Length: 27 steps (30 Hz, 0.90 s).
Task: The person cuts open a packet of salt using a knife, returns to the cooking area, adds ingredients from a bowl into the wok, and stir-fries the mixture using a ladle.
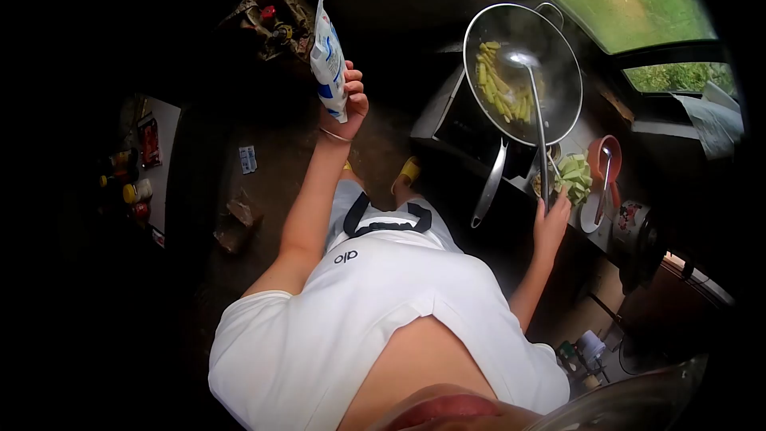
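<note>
My left hand [355, 97] is raised and closed around a white and blue packet [328, 64], held upright. My right hand [552, 211] grips the handle of a metal ladle [537, 104]. The ladle's bowl rests inside a large wok [565, 88], beside cut green-yellow vegetable pieces [496, 88]. Steam rises from the wok, and its long handle [489, 191] points toward me. Pale green cut pieces [574, 179] lie in a heap just beyond my right hand.
An orange-red container [610, 161] with a spoon stands right of the heap, near a white dish [591, 211]. A pot-like appliance [634, 227] is farther right. Jars [137, 191] stand by a pale surface at left. A bag [275, 20] lies at upper left.
</note>
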Motion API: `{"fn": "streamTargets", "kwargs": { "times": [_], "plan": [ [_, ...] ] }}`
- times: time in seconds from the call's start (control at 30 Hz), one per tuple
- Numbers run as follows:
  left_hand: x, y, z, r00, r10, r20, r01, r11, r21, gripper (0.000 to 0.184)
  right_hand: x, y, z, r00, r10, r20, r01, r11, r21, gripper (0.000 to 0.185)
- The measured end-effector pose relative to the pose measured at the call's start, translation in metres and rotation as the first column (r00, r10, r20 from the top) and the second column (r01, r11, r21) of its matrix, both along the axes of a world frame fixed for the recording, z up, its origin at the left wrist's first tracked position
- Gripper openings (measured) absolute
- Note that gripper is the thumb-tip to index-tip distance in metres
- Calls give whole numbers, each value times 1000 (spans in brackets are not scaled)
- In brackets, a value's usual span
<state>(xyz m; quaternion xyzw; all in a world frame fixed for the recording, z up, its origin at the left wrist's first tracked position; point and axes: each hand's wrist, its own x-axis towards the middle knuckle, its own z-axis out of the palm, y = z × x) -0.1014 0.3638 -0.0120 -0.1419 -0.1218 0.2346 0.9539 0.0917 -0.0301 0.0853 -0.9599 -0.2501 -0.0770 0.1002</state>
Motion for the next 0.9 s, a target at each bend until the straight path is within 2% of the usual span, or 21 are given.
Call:
{"fn": "streamTargets", "kwargs": {
  "times": [0.03, 0.07, 0.1, 0.13, 0.17, 0.23, 0.27, 0.3, 0.37, 0.4, 0.43, 0.53, 0.57, 0.6, 0.63, 0.67, 0.7, 0.73, 0.77, 0.83, 0.9],
  "plan": [
    [-8, 6, 0, 1000, 3, 11, -3, 1000, -18, 46, -9, 21, 19, 996, 9, 90, -16, 996, 84, 43],
    [-17, 11, 2, 998, 63, -26, -63, 998, 10, 39, -28, 58, 34, 994, 33, -105, 8, 930, 368, 38],
    [-27, 18, 4, 991, 121, -58, -119, 992, 38, 33, -51, 99, 38, 909, 180, -376, 94, 791, 605, 36],
    [-37, 26, 1, 989, 142, -41, -140, 989, 52, 30, -76, 148, 43, 774, 458, -438, -33, 719, 694, 36],
    [-47, 35, -1, 986, 162, -33, -160, 986, 49, 30, -103, 198, 35, 584, 656, -478, -116, 650, 751, 42],
    [-75, 55, -5, 966, 258, -36, -254, 964, 81, 30, -164, 301, 16, 470, 811, -347, -395, 545, 740, 61],
    [-94, 69, -13, 956, 292, -42, -288, 954, 81, 32, -195, 349, 2, 427, 845, -322, -431, 504, 749, 60],
    [-119, 90, -22, 943, 331, -41, -316, 925, 212, 41, -227, 396, -12, 374, 879, -295, -467, 453, 759, 60],
    [-173, 126, -36, 815, 550, -183, -473, 813, 341, 42, -286, 475, -58, 98, 889, -448, -350, 452, 820, 58],
    [-204, 151, -53, 811, 558, -176, -524, 827, 206, 43, -321, 510, -72, 165, 908, -386, -373, 419, 828, 48],
    [-240, 174, -59, 782, 599, -175, -564, 798, 211, 43, -355, 539, -83, 119, 917, -382, -392, 396, 830, 48],
    [-353, 237, -88, 584, 765, -271, -670, 643, 371, 48, -462, 618, -105, -38, 858, -512, -255, 487, 835, 35],
    [-390, 254, -99, 520, 764, -383, -685, 640, 348, 48, -495, 643, -131, -141, 855, -499, -205, 468, 860, 35],
    [-427, 271, -110, 432, 780, -453, -677, 612, 408, 50, -529, 670, -150, -203, 830, -520, -207, 482, 851, 34],
    [-460, 281, -125, 342, 781, -522, -658, 596, 461, 51, -561, 690, -170, -258, 799, -544, -207, 504, 838, 34],
    [-496, 294, -154, 435, 749, -500, -714, 625, 314, 54, -593, 710, -197, -282, 806, -521, -243, 466, 851, 34],
    [-532, 305, -200, 277, 766, -580, -576, 616, 537, 58, -622, 727, -216, -303, 816, -492, -273, 420, 865, 34],
    [-561, 308, -201, 227, 674, -703, -614, 659, 434, 57, -645, 737, -216, -365, 656, -660, -343, 565, 751, 35],
    [-588, 310, -203, 189, 556, -810, -653, 687, 319, 56, -678, 751, -244, -416, 729, -543, -263, 475, 840, 34],
    [-638, 316, -226, 9, 421, -907, -632, 705, 321, 53, -729, 766, -273, -546, 617, -567, -130, 605, 785, 32],
    [-670, 319, -236, -204, 406, -891, -615, 655, 439, 50, -763, 775, -294, -582, 576, -574, -129, 631, 765, 33]
  ]
}}
